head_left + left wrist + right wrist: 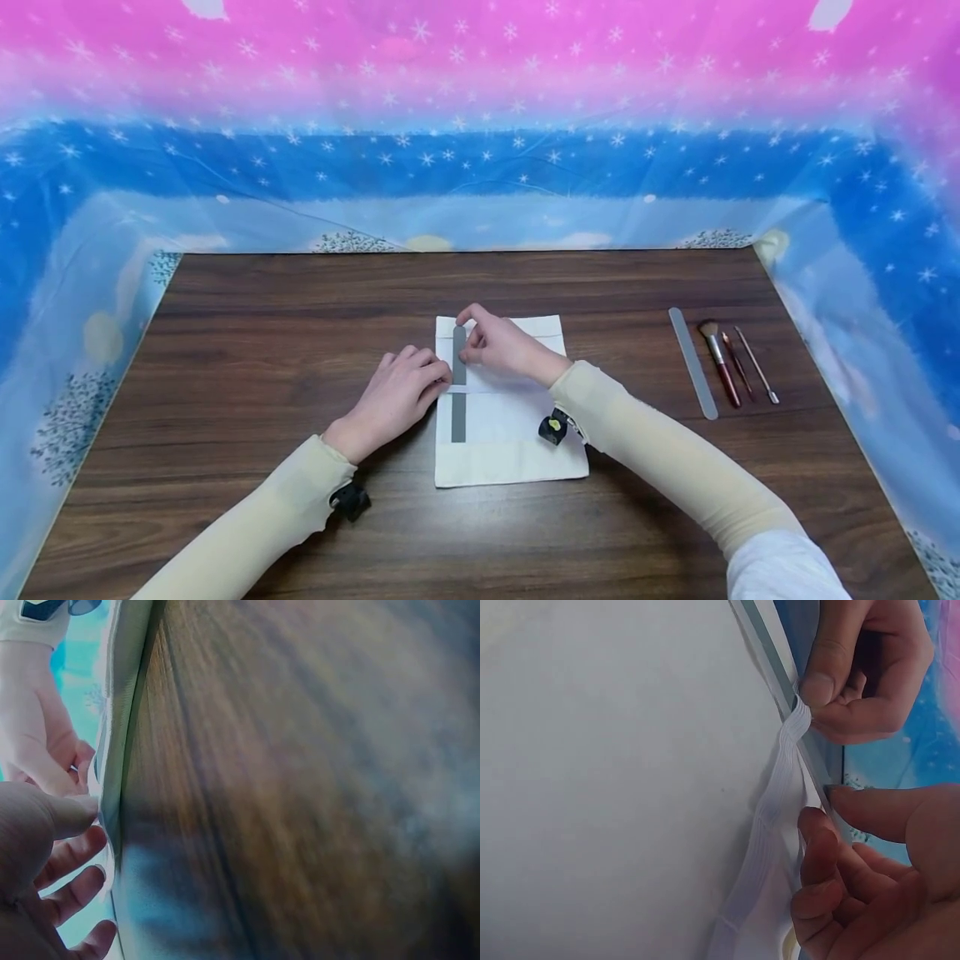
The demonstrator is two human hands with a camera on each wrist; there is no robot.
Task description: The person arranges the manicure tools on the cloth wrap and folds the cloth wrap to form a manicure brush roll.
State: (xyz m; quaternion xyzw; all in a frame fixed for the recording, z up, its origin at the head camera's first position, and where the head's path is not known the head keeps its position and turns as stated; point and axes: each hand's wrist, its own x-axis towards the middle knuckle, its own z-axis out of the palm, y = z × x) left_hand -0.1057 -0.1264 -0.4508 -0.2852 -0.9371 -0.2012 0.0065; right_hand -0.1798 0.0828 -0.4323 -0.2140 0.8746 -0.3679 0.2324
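Observation:
A white cloth roll (517, 462) lies spread on the table, folded up along its near edge. Lengthwise near its left side is a grey nail file (459, 425), passing under a white elastic band (761, 817). At the cloth's left edge, my left hand (401, 387) pinches the band between thumb and forefinger, lifting it in the right wrist view. My right hand (506, 342) holds the file's far part, its forefinger at the rounded tip and its thumb along the right side. The left wrist view shows both hands edge-on at the cloth.
On the table's right side lie a second grey nail file (693, 362), a makeup brush (720, 362), a thin brown-handled tool (737, 362) and a metal cuticle pusher (757, 365). A snowflake-patterned curtain (480, 167) surrounds the wooden table (285, 308).

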